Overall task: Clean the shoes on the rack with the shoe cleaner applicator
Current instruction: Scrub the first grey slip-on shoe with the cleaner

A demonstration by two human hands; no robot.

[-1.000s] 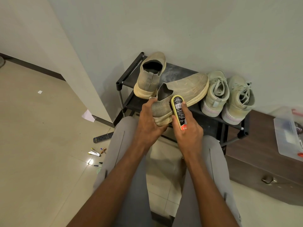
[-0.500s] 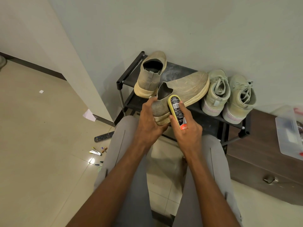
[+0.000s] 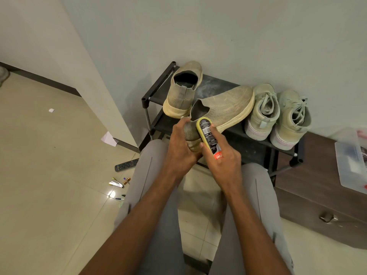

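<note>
Right hand [image 3: 222, 157] presses applicator [image 3: 208, 137] against shoe [image 3: 222, 108].

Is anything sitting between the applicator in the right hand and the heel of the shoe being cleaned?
Nothing visible. The right hand holds the applicator directly against the heel of the slip-on shoe, which the left hand grips from the other side.

— Any writing you can read here?
— Only on the shoe cleaner applicator [image 3: 209, 138]: its black label carries fine white print, too small to make out
— And the red band at its lower end?
— White capitals, upside down and partly covered; I cannot read them
</note>
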